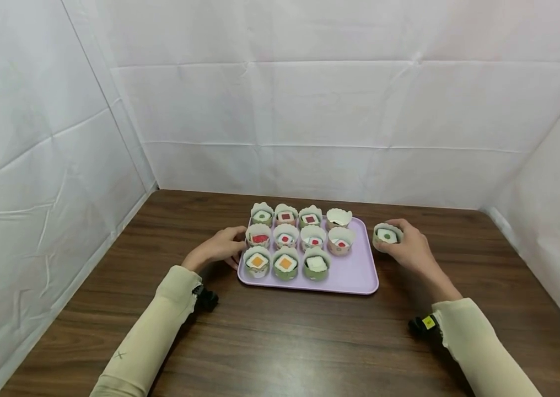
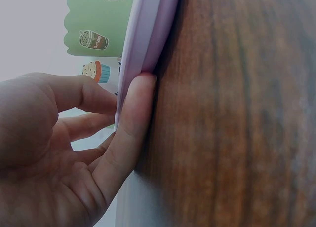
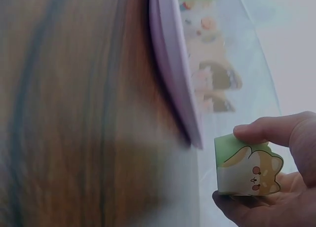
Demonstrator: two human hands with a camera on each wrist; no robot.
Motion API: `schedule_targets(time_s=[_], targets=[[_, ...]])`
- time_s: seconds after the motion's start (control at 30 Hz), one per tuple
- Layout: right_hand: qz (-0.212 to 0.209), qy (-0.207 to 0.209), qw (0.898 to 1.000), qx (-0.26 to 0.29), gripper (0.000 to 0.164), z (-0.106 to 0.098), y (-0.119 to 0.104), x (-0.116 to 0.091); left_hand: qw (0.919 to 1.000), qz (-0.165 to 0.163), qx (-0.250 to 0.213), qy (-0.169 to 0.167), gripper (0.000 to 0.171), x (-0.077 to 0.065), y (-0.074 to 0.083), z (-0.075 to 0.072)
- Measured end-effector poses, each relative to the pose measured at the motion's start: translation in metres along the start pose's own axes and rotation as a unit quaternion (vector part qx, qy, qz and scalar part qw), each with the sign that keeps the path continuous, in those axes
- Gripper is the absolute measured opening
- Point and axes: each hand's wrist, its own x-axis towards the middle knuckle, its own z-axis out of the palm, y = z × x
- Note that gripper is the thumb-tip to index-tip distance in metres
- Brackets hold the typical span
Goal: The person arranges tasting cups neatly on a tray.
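Note:
Just right of the lilac tray (image 1: 354, 278), my right hand (image 1: 411, 248) grips a paper baking cup (image 1: 378, 241) with a white square and a green ring inside. The right wrist view shows that cup (image 3: 249, 172) has a cartoon dog on green, with thumb above and fingers below. My left hand (image 1: 220, 246) is at the tray's left edge. In the left wrist view its fingers (image 2: 133, 113) pinch the tray rim (image 2: 148, 34). Several more baking cups stand in rows on the tray, among them one with an orange square (image 1: 286, 263) and one with red filling (image 1: 260, 239).
The tray lies on a dark wood table (image 1: 280, 342) near its back edge. White cloth walls (image 1: 319, 110) enclose the table at the back and sides. Bare tray surface shows at the front right corner, beside the front-row cup with a plain white square (image 1: 316, 264).

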Motion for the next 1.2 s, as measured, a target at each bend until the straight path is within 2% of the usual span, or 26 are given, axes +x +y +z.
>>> schedule_targets(time_s=[0.57, 0.8, 1.0, 1.2], targets=[[-0.036, -0.023, 0.999, -0.007, 0.058, 0.005, -0.037, -0.023, 0.9999, 0.012, 0.006, -0.005, 0.041, 0.003, 0.002, 0.002], [-0.055, -0.055, 0.997, -0.014, 0.057, 0.009, -0.049, -0.029, 0.9999, 0.009, 0.009, -0.005, 0.043, 0.004, 0.000, 0.001], [-0.089, -0.072, 0.993, -0.027, 0.055, 0.016, -0.055, -0.030, 1.0000, -0.001, 0.006, 0.004, 0.041, 0.005, -0.001, 0.001], [-0.104, -0.093, 0.990, -0.033, 0.054, 0.022, -0.056, -0.029, 0.9999, -0.004, 0.005, 0.009, 0.040, 0.004, -0.002, 0.001]])
